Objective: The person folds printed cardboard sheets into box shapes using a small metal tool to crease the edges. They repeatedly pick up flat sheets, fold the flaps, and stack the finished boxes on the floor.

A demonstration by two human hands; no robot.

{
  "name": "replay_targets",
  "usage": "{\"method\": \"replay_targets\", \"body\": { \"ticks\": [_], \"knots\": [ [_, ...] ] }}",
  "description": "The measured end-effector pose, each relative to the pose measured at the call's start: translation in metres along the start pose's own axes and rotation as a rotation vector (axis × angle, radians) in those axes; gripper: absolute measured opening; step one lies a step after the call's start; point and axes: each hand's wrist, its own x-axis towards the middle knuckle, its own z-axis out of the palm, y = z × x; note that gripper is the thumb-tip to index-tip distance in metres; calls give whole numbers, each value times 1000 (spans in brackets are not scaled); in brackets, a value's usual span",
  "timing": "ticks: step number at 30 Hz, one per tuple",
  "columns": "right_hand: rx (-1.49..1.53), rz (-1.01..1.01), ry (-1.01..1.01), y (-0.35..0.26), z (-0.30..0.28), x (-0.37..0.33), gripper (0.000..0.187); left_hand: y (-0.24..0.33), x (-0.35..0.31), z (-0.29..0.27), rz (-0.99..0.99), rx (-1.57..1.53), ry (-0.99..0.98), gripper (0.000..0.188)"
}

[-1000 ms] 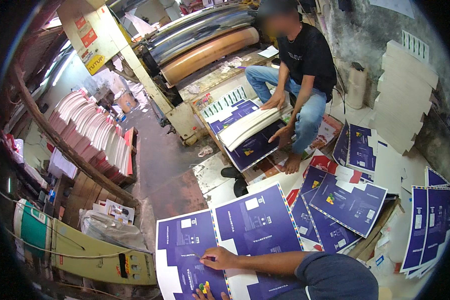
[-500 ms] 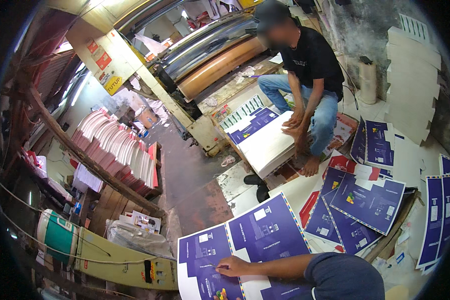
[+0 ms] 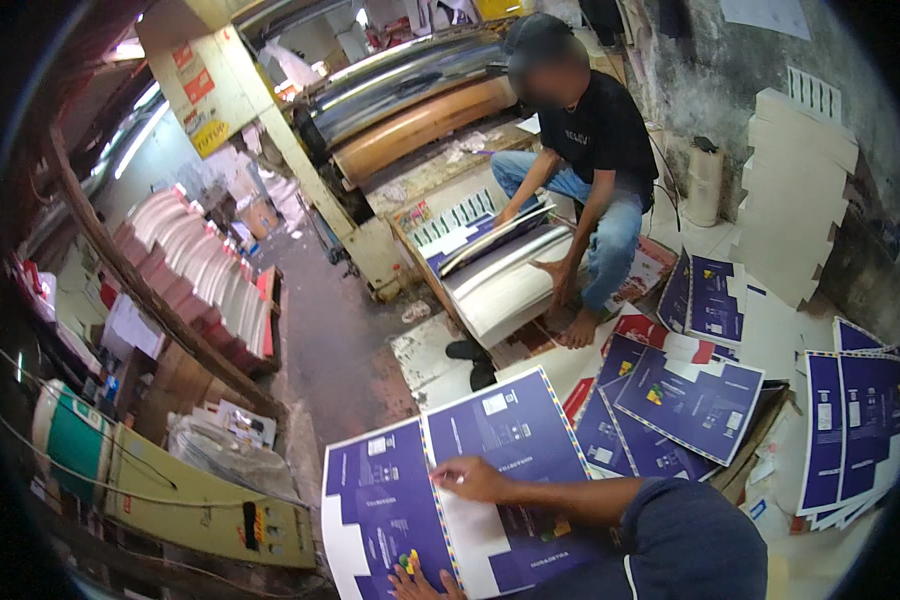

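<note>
A large printed sheet (image 3: 500, 425), dark blue with white cut-out shapes and a striped colour bar, lies before me. Above its middle, beside the colour bar, is my right hand (image 3: 475, 480); its fingers are pinched together, and what they hold, if anything, is too small to make out. My left hand (image 3: 422, 586) rests on the sheet's near part at the lower edge, fingers spread, next to a small yellow and green picture. Part of that hand is cut off by the frame.
Across from me a person (image 3: 605, 150) squats, bending up sheets of a paper stack (image 3: 500, 290). Loose blue sheets (image 3: 690, 400) lie to the right, with more blue sheets (image 3: 850, 430) beyond. A roller machine (image 3: 420, 125) stands behind; piled paper stacks (image 3: 185, 260) are at left.
My right hand has lifted and moved to the colour bar. My left hand has come into view on the sheet. The person opposite has bent up part of the paper stack.
</note>
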Motion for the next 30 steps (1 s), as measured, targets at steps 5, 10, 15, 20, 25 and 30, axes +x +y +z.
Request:
{"method": "replay_targets", "body": {
  "ticks": [5,10,15,20,25,30],
  "knots": [
    [17,321,307,-4,-72,-42,24,-17,-6,24,-2,-2,-74,65],
    [-188,216,625,1,-123,-87,24,-16,-32,28,-67,-26,-96,67],
    [-318,224,834,16,-165,-120,25,2,-32,15,-129,-72,-197,71],
    [-284,226,716,-9,-141,-82,24,5,-22,-5,-215,-52,-212,71],
    [199,238,636,-9,-123,-10,28,10,21,-6,-274,27,-123,75],
    [498,101,446,-56,-85,88,39,5,46,9,-260,-72,1,68]
  ]
}}
